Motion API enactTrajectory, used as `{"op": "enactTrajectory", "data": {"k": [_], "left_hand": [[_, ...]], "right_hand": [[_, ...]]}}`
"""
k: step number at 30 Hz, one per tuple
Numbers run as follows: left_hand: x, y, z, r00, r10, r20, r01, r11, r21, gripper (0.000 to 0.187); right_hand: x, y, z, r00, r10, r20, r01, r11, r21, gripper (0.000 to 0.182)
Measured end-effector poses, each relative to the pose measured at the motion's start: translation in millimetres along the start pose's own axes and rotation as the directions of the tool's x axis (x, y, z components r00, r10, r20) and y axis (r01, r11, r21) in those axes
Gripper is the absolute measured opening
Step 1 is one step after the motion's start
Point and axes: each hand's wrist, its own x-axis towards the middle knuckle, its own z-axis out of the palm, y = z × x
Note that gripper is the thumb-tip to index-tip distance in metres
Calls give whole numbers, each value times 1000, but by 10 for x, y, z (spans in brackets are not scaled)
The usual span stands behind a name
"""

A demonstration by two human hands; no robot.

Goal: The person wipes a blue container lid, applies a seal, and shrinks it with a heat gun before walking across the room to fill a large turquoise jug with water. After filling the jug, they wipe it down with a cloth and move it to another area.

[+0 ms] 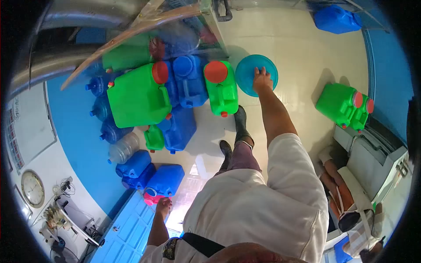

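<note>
My right hand [263, 79] reaches out at arm's length over a round teal lid or basin [245, 79] on the floor. Its fingers are spread and appear to touch the teal surface. Just left of this round thing stands a green jug with a red cap [222, 92], and a blue jug [190, 85] is beside that. My left hand [164, 206] hangs low at my side with loosely curled fingers and nothing visible in it. Close by it in the view are a blue jug [165, 179] and a pinkish-red object [152, 199], partly hidden.
A large green jug [138, 94] and several water bottles [124, 148] crowd the left wall. Two green jugs [340, 105] stand to the right, near a white chest-like unit [372, 166]. A person [344, 193] is at the lower right. A blue container [337, 19] sits far off.
</note>
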Motion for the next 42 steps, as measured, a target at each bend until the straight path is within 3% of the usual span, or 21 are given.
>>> {"op": "enactTrajectory", "data": {"k": [2,5,8,9,11,12,13,15,17,19,21,23,25,29,31,33,34,35,37,39,42], "left_hand": [[-7,95,26,1000,0,11,0,1000,-23,22],[-41,284,-7,999,-20,30,23,993,-113,24],[307,273,-103,957,283,60,-290,934,210,32],[399,324,-104,951,302,73,-311,926,215,32],[621,575,-84,852,495,169,-523,801,290,33],[501,919,-24,796,575,188,-584,650,486,33],[595,1167,51,769,599,224,-621,615,487,33],[695,1597,239,566,717,408,-818,423,390,34],[173,2371,678,315,788,529,-922,120,369,34],[-267,2815,1147,167,740,651,-982,65,179,37],[-654,3079,1696,-99,630,771,-973,-222,57,42],[-1370,3106,2261,-228,454,861,-925,-376,-47,50],[-2034,2890,2705,-617,302,726,-646,-721,-249,57],[-3299,1982,3265,-739,89,668,-457,-794,-400,60],[-3580,1448,3506,-776,-94,624,-396,-697,-598,63],[-3852,818,3681,-792,-225,568,-259,-719,-645,58],[-4132,416,3616,-786,-272,556,-231,-704,-672,48],[-4370,104,3628,-778,-315,544,-208,-688,-696,38],[-4700,-476,3811,-760,-422,494,-125,-651,-749,39],[-5063,-1000,3992,-716,-527,458,-83,-587,-805,36],[-5535,-1850,4270,-691,-619,375,72,-574,-816,34]], "right_hand": [[94,-3,14,1000,-16,9,17,998,-61,58],[-22,126,141,996,16,93,-13,1000,-27,42],[-513,448,536,995,97,-11,-96,993,62,32],[-720,561,623,995,91,-30,-88,994,71,32],[-1100,715,674,994,99,-48,-95,992,79,35],[-1345,815,680,994,94,-48,-90,993,82,39],[-1586,878,616,993,66,-100,-53,991,124,49],[-2040,971,447,979,31,-200,10,980,198,57],[-2678,935,-149,984,22,-175,30,957,288,58],[-3331,885,-564,980,5,-196,61,942,330,62],[-4016,865,-821,958,24,-286,73,943,325,61],[-4778,842,-946,908,98,-408,58,934,352,59],[-5600,858,-1116,852,177,-492,49,910,411,54],[-6838,1133,-1001,673,388,-630,-44,871,489,52],[-7664,1308,-886,583,511,-631,-128,825,550,53],[-8345,1584,-691,666,610,-429,-80,630,773,58],[-8645,1644,-511,567,692,-447,-110,602,791,69],[-8858,1723,-374,532,720,-446,-121,586,801,69],[-9309,1882,-95,298,899,-321,-228,393,891,78],[-9755,2090,79,184,941,-284,-242,324,915,79],[-10454,2513,449,-123,936,-329,-210,300,931,76]]}}
